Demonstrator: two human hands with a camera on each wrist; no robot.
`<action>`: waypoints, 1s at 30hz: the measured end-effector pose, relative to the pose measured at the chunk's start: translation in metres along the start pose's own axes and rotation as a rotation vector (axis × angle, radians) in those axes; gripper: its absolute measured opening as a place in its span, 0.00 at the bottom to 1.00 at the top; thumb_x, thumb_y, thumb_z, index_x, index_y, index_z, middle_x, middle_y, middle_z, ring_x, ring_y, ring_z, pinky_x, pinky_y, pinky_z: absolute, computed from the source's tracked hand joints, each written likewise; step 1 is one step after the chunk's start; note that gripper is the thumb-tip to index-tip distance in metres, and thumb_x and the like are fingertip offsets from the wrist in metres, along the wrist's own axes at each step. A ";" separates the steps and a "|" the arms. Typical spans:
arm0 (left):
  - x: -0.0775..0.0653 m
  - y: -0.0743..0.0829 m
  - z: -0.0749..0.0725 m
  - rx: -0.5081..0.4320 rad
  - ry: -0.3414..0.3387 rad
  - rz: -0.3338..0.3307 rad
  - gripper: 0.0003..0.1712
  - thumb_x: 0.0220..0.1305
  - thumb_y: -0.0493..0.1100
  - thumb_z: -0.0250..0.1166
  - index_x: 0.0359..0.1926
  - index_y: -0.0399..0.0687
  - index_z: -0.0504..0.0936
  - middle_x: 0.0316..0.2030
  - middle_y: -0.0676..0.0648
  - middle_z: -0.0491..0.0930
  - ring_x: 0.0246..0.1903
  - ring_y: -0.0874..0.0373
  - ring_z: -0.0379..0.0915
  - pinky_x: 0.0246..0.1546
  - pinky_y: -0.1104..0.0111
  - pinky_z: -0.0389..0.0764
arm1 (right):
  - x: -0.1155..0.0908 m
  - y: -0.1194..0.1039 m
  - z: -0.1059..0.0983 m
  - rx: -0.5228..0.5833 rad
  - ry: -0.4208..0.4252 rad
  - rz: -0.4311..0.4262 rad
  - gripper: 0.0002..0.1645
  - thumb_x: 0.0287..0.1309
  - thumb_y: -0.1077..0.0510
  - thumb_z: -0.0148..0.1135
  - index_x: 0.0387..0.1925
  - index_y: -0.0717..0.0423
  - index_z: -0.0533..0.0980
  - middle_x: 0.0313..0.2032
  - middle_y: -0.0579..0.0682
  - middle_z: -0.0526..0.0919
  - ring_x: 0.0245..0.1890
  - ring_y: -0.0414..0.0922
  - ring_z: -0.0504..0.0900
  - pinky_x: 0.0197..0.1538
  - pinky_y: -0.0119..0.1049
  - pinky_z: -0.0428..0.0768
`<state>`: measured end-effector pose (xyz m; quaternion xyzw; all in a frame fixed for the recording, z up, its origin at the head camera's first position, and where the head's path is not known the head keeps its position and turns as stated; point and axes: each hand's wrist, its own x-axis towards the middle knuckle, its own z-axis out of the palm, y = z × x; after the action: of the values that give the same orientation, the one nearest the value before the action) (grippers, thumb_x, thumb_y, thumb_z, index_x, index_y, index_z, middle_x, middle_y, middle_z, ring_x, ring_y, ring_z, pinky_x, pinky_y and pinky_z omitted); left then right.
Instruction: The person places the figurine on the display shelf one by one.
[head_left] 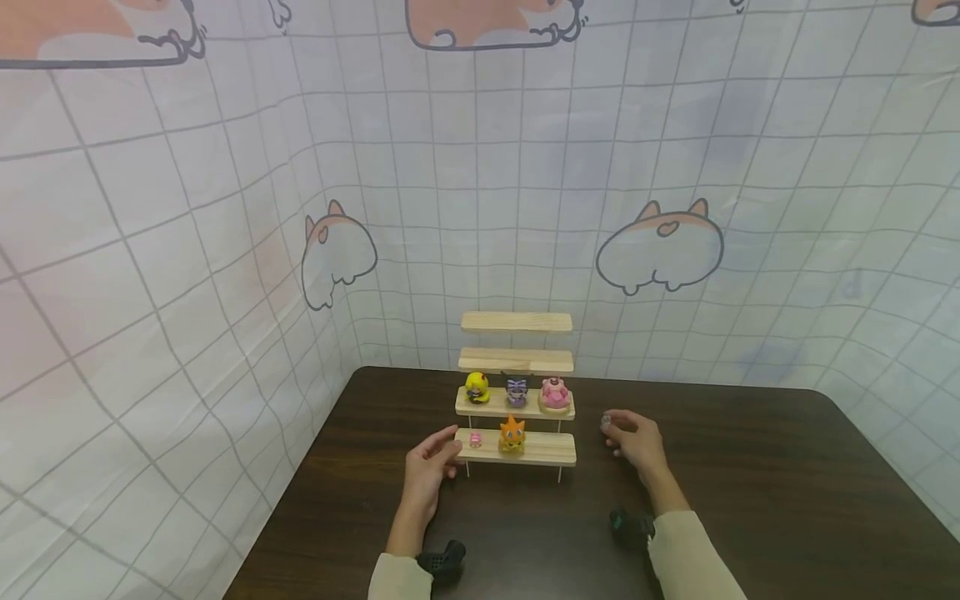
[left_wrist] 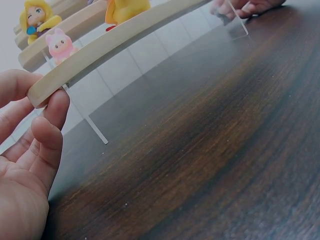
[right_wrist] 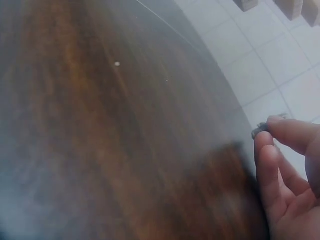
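A tiered wooden display stand stands on the table. My left hand holds the left end of its lowest board, fingers above and below the edge. On that board sit a small pink figurine and an orange-and-yellow figurine. The tier above carries a yellow-haired figurine, a purple one and a pink one. To the right of the stand, my right hand pinches a small greyish object between thumb and fingertips; its kind cannot be made out.
Two upper boards of the stand carry no figurines. Thin clear legs hold the lowest board above the dark wooden table. A grid-patterned cloth with dog drawings hangs behind and at the sides.
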<state>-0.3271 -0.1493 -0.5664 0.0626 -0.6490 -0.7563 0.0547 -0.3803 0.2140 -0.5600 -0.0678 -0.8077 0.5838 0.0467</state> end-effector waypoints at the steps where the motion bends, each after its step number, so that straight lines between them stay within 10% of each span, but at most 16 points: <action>1: 0.000 0.000 0.000 0.003 -0.002 0.001 0.21 0.68 0.40 0.69 0.60 0.42 0.83 0.36 0.52 0.86 0.28 0.61 0.81 0.25 0.74 0.76 | 0.000 0.001 0.000 0.003 -0.001 -0.002 0.21 0.67 0.60 0.65 0.59 0.61 0.79 0.55 0.65 0.82 0.32 0.39 0.84 0.31 0.31 0.83; 30: 0.000 0.000 0.000 0.011 0.001 0.004 0.22 0.68 0.41 0.69 0.60 0.41 0.83 0.37 0.51 0.86 0.28 0.62 0.80 0.25 0.74 0.76 | -0.030 -0.001 -0.006 0.074 -0.036 0.027 0.23 0.67 0.57 0.67 0.61 0.59 0.78 0.52 0.60 0.83 0.34 0.42 0.83 0.35 0.33 0.84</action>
<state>-0.3273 -0.1495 -0.5662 0.0620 -0.6531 -0.7526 0.0561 -0.3495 0.2141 -0.5571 -0.0663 -0.7854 0.6148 0.0268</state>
